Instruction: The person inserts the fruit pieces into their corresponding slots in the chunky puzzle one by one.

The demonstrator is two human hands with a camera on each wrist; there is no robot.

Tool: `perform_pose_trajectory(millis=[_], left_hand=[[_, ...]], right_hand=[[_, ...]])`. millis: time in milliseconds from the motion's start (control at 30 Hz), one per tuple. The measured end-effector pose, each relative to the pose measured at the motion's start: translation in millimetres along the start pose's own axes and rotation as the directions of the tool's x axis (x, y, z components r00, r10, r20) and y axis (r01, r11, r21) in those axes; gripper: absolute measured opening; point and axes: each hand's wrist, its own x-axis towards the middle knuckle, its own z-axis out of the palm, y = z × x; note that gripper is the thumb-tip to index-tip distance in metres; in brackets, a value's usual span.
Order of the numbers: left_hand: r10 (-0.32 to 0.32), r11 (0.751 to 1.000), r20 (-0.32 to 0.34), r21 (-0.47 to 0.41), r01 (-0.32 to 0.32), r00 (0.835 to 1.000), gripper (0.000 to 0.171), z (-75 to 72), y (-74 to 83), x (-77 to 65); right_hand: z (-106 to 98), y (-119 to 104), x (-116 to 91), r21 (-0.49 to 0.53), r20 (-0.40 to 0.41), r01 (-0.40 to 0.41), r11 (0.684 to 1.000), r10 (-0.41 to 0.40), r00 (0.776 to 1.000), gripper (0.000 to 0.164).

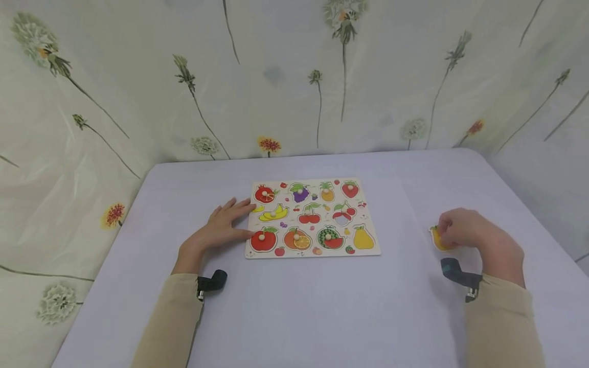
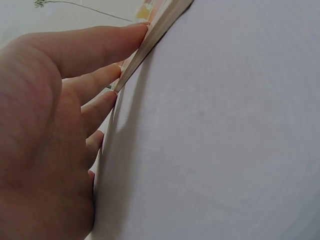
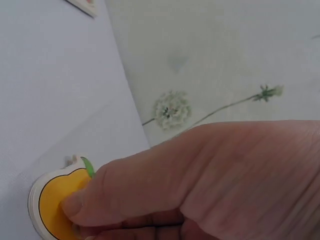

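Observation:
A wooden fruit puzzle board (image 1: 314, 219) lies flat in the middle of the table. My left hand (image 1: 223, 225) is at its left side, fingers spread and fairly straight, with thumb and fingertips touching the board's edge (image 2: 157, 32). Off to the right, my right hand (image 1: 465, 230) pinches a yellow pear puzzle piece (image 3: 52, 200) with a white border and a green leaf. Thumb and fingers cover part of that piece, including its grip point. On the board, a yellow pear picture (image 1: 363, 239) at the lower right shows no knob, unlike the knobbed fruits such as the watermelon (image 1: 330, 238).
White cloth covers the table (image 1: 322, 312). A curtain (image 1: 285, 76) printed with dandelions hangs behind its far edge and along the sides. Each wrist wears a small dark camera, one on the left (image 1: 213, 280) and one on the right (image 1: 460, 273).

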Motion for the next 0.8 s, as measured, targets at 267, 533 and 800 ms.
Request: perform_pose_trajectory(millis=[267,533,800], left_hand=[[-0.006,1.0,0.0,0.004,0.006,1.0,0.078,0.2,0.5,-0.2],[-0.013,1.0,0.002,-0.004,0.013,1.0,0.078,0.4,0.1,-1.0],[-0.007,1.0,-0.005,0.001,0.007,1.0,0.078,0.8,-1.1,1.3]], right_hand=[[2.3,-2.3,3.3,0.024,-0.024,0.0,1.0,0.0,1.0,0.006],[6.0,-3.9,8.7,0.037,-0.014,-0.013,0.999,0.014,1.0,0.008],[6.5,-7.4,10.8,0.037,-0.05,0.022,0.999,-0.02,0.999,0.012]])
